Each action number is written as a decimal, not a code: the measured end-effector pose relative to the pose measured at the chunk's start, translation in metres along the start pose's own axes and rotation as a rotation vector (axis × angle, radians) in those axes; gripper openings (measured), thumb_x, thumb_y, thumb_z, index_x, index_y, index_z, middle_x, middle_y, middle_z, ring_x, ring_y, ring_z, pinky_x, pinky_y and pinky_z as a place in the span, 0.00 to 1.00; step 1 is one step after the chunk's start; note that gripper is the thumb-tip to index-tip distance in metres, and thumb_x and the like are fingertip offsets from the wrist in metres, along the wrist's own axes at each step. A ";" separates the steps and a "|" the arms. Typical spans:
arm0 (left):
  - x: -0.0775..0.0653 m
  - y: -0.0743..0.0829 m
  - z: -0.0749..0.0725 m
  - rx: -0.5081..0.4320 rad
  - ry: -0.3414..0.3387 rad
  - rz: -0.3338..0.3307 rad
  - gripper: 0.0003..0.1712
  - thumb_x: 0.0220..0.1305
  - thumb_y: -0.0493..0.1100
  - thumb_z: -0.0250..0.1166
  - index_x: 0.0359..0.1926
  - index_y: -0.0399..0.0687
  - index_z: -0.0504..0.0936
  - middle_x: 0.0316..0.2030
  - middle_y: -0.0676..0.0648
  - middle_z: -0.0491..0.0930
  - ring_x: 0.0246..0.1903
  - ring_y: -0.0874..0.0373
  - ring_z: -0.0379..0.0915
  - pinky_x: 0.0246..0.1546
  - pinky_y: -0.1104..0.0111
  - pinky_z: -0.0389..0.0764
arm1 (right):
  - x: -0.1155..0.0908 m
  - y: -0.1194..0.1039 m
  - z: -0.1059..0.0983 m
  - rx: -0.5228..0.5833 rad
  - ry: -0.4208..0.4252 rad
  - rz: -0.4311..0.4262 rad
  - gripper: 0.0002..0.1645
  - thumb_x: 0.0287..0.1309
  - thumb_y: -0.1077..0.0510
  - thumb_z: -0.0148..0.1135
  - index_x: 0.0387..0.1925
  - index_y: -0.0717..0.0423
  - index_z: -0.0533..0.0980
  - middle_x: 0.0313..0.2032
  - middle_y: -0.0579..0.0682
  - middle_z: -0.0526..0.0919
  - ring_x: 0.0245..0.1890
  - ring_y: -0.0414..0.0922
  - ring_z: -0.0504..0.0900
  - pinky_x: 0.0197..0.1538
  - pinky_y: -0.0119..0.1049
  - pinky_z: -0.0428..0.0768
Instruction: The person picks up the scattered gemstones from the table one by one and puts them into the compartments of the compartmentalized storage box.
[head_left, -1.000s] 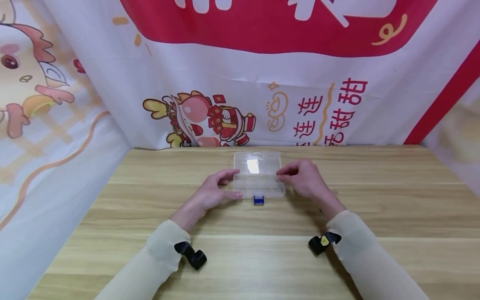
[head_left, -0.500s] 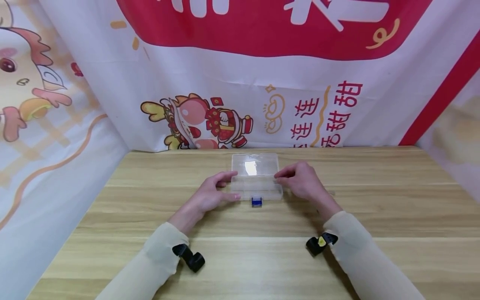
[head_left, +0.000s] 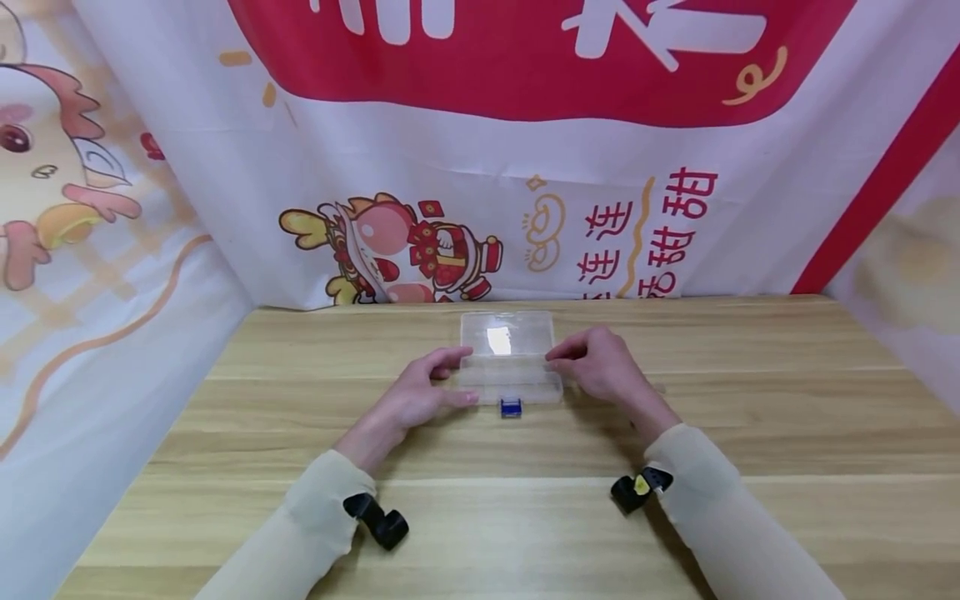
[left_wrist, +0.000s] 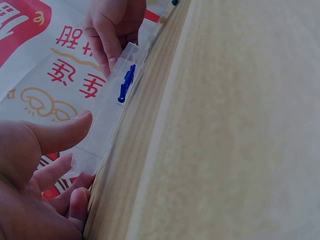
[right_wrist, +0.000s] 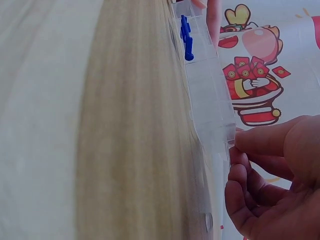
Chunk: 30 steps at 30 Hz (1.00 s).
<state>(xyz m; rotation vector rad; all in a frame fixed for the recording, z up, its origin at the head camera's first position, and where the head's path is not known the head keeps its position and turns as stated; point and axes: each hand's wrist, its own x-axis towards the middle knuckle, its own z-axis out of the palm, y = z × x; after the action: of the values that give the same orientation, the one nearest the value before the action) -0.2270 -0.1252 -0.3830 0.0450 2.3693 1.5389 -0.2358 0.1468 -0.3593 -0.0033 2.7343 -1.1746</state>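
A clear plastic compartment box (head_left: 517,390) lies on the table, its clear lid (head_left: 525,332) swung back on the far side. At its front edge sits a blue latch (head_left: 511,407), also visible in the left wrist view as a blue catch (left_wrist: 127,84). My left hand (head_left: 420,390) holds the box's left end, thumb near the front corner and fingers toward the back. My right hand (head_left: 596,362) pinches the right end near the hinge side with thumb and forefinger. Whether a small piece lies between those fingertips (right_wrist: 240,145) is hidden.
The wooden table (head_left: 495,517) reaches back to a printed cloth (head_left: 480,150) hanging behind it. A small clear item (right_wrist: 208,221) lies on the wood by my right hand. A tiny dark green thing (head_left: 632,424) shows beside my right wrist.
The head view has shifted slightly, so the whole scene sits a little lower and further left. Both hands keep their places at the box, and its lid stays back.
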 end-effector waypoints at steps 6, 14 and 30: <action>0.000 0.001 0.002 -0.003 -0.001 -0.002 0.40 0.50 0.44 0.77 0.64 0.73 0.73 0.63 0.58 0.70 0.63 0.52 0.60 0.69 0.51 0.61 | -0.001 0.002 0.001 -0.016 0.004 0.006 0.09 0.62 0.54 0.66 0.44 0.45 0.85 0.44 0.46 0.85 0.42 0.46 0.79 0.41 0.36 0.77; 0.000 0.001 0.001 -0.003 0.008 0.001 0.40 0.50 0.44 0.77 0.64 0.71 0.73 0.63 0.58 0.71 0.62 0.53 0.61 0.68 0.52 0.62 | 0.001 0.001 0.001 -0.022 0.001 -0.002 0.08 0.62 0.54 0.66 0.43 0.44 0.85 0.44 0.46 0.85 0.42 0.46 0.79 0.41 0.36 0.77; -0.001 0.001 0.001 0.000 0.003 0.008 0.40 0.50 0.44 0.77 0.64 0.70 0.73 0.63 0.58 0.71 0.63 0.53 0.61 0.69 0.52 0.61 | 0.000 -0.001 0.000 -0.047 0.002 -0.014 0.08 0.62 0.55 0.66 0.42 0.45 0.86 0.44 0.47 0.86 0.41 0.47 0.79 0.41 0.36 0.77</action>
<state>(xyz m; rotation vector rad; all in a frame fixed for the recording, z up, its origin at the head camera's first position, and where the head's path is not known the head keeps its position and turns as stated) -0.2263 -0.1242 -0.3818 0.0521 2.3749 1.5434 -0.2354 0.1461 -0.3582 -0.0274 2.7671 -1.1146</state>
